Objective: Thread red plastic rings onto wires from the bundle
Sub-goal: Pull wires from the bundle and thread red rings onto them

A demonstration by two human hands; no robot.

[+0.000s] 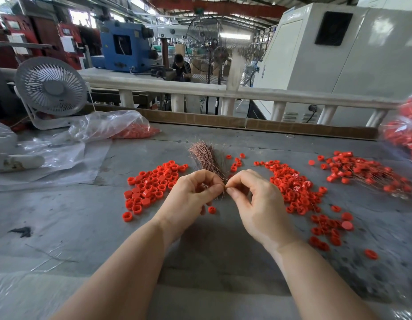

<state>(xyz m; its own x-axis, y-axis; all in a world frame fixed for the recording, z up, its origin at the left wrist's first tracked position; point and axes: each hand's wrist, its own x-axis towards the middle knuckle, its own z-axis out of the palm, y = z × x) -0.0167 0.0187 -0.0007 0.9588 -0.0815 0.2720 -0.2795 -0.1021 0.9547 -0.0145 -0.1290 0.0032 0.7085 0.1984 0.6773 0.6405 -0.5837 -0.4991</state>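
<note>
Left hand (188,196) grips the wire bundle (206,159) steady so right hand (253,197) fingers (232,192) can pinch, seemingly, one strand, red rings (151,183) heaped either side.

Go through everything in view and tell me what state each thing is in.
Left hand: pinching wire bundle.
Right hand: pinching a wire.
Wire bundle: fanned out, held.
Loose red rings: piled on table.
Threaded rings: heaped at right.
Plastic bag: open, lying flat.
Desk fan: upright.
</note>
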